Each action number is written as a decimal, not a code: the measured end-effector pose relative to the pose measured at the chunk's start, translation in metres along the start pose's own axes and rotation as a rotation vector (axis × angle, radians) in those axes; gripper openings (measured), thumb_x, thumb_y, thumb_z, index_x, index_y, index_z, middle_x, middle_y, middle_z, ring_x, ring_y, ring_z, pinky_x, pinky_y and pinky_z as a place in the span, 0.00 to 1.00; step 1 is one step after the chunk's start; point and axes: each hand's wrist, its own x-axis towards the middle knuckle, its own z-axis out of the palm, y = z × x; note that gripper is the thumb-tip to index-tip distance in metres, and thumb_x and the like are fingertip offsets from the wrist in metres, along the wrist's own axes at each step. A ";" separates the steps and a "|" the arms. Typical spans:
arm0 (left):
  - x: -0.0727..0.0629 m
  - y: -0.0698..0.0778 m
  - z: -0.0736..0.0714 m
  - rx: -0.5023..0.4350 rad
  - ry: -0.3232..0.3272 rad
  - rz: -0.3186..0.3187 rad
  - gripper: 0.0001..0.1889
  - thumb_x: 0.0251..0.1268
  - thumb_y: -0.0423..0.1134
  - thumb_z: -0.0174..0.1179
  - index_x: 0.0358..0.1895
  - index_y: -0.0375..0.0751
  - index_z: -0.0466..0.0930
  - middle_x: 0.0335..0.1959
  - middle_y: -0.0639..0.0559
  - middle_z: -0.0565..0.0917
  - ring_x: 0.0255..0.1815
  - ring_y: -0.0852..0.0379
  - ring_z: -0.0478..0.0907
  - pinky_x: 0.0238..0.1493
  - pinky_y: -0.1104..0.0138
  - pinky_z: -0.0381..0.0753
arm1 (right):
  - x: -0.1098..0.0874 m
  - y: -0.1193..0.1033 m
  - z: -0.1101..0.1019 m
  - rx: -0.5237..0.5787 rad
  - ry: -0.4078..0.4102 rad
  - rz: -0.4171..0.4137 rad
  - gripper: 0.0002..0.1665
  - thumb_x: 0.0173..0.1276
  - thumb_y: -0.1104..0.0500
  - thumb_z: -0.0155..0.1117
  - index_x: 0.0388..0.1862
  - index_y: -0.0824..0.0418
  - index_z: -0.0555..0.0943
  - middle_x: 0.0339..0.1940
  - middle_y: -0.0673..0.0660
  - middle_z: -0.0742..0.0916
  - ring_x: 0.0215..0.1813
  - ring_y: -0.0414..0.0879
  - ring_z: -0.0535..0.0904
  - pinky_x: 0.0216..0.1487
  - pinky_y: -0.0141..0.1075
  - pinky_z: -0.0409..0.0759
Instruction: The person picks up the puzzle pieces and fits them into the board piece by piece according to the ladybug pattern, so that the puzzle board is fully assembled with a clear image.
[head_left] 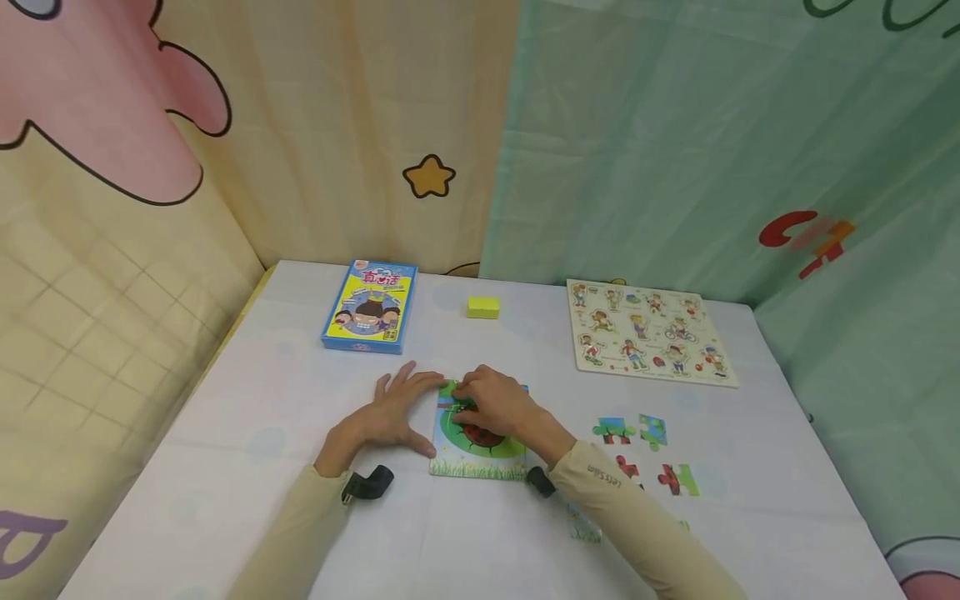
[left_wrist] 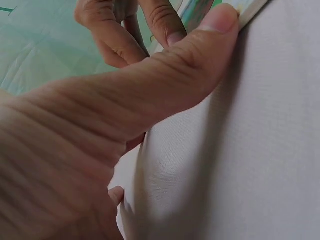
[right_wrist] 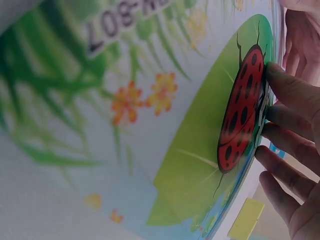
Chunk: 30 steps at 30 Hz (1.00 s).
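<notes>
While the left hand [head_left: 386, 415], spread wide, braces the board [head_left: 477, 467] mid-table by its left edge, the right hand [head_left: 501, 404], half-bent over its far side (can't tell if pinching anything), should press evenly, straight down.

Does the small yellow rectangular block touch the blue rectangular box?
No, white tabletop shows between the yellow block and blue box.

A cream curtain [head_left: 337, 125] is hanging across the upper left of the frame, carrying a pink cartoon shape [head_left: 97, 100] and an orange star [head_left: 429, 176]; a pale green curtain [head_left: 637, 167] is filling the upper right. Below, a white-covered table [head_left: 187, 500] is catching soft, even light.
</notes>
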 end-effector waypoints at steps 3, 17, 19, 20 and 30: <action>0.000 -0.001 0.000 0.004 0.000 0.012 0.54 0.40 0.54 0.82 0.75 0.48 0.63 0.79 0.48 0.61 0.82 0.33 0.34 0.74 0.30 0.31 | 0.000 -0.001 0.000 0.007 0.003 0.002 0.27 0.66 0.43 0.70 0.58 0.56 0.85 0.55 0.51 0.85 0.56 0.48 0.79 0.54 0.41 0.85; 0.000 0.002 -0.002 0.048 -0.021 0.002 0.50 0.42 0.54 0.81 0.72 0.47 0.68 0.79 0.47 0.60 0.82 0.33 0.34 0.74 0.29 0.32 | -0.006 0.006 -0.002 0.209 -0.062 0.035 0.30 0.71 0.44 0.66 0.67 0.56 0.79 0.64 0.57 0.78 0.64 0.52 0.75 0.64 0.45 0.79; 0.000 0.002 -0.002 0.055 -0.019 0.004 0.48 0.42 0.54 0.81 0.71 0.47 0.69 0.79 0.48 0.60 0.82 0.33 0.35 0.74 0.29 0.32 | -0.010 0.010 -0.004 0.273 -0.058 0.038 0.32 0.71 0.45 0.66 0.69 0.57 0.76 0.67 0.58 0.78 0.67 0.54 0.74 0.67 0.48 0.77; 0.000 0.002 -0.002 0.054 -0.019 0.006 0.48 0.42 0.53 0.81 0.70 0.47 0.69 0.79 0.47 0.60 0.82 0.32 0.35 0.74 0.29 0.32 | -0.012 0.013 -0.005 0.292 -0.049 0.040 0.32 0.71 0.45 0.66 0.70 0.57 0.76 0.68 0.58 0.77 0.69 0.54 0.73 0.68 0.50 0.75; 0.001 -0.001 -0.001 0.018 -0.044 0.015 0.48 0.43 0.52 0.81 0.71 0.48 0.68 0.80 0.47 0.57 0.82 0.33 0.32 0.74 0.30 0.28 | -0.066 0.038 -0.015 0.411 0.129 0.099 0.33 0.66 0.52 0.72 0.68 0.59 0.76 0.70 0.59 0.77 0.73 0.59 0.70 0.72 0.60 0.66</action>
